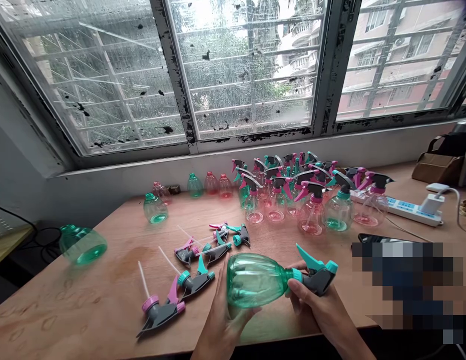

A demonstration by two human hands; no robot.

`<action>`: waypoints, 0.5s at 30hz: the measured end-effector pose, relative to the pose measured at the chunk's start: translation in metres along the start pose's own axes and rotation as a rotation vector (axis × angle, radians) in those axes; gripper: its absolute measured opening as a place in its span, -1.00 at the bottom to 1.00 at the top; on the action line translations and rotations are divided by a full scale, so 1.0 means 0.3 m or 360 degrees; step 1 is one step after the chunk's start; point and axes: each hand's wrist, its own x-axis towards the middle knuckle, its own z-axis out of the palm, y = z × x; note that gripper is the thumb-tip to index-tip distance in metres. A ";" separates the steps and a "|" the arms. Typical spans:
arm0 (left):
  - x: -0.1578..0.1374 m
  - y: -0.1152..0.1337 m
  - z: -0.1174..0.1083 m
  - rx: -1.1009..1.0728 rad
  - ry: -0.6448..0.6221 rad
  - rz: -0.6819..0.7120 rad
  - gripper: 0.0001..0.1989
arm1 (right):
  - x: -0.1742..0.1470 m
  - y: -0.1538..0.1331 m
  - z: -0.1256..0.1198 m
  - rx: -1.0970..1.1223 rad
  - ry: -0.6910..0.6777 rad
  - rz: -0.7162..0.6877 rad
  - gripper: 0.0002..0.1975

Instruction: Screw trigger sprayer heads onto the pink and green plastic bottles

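A green see-through spray bottle (pixel 255 280) lies sideways in the air above the table's front edge, held between both hands. My left hand (pixel 227 312) is closed round its base end. At the neck, my right hand (pixel 311 300) grips the teal collar of the grey and teal trigger sprayer (pixel 318 272) with thumb and fingers. The sprayer sits on the bottle's mouth; whether it is tight I cannot tell. Left of my left hand lie several loose spray heads, among them a pink and grey one (pixel 159 312) and a teal and grey one (pixel 195 282), their tubes sticking up.
Several bottles with sprayers (pixel 311 215) crowd the back right beside a white power strip (pixel 413 209). Bottles without heads stand at the back left, one green bottle (pixel 155 209) nearer. Another green bottle (pixel 84 245) is at the left edge. A phone (pixel 383 239) lies right.
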 end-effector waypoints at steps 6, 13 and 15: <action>-0.002 -0.002 0.001 -0.0101 -0.0027 -0.0013 -0.06 | 0.001 -0.003 0.001 0.0012 -0.0029 0.0016 -0.65; -0.012 0.025 -0.008 -0.0108 -0.0044 -0.0015 -0.08 | -0.002 -0.005 0.002 0.0011 -0.0042 0.0034 -0.66; -0.010 0.027 -0.008 -0.0063 -0.0052 -0.0025 -0.09 | -0.002 -0.009 0.006 0.0018 -0.0025 0.0013 -0.67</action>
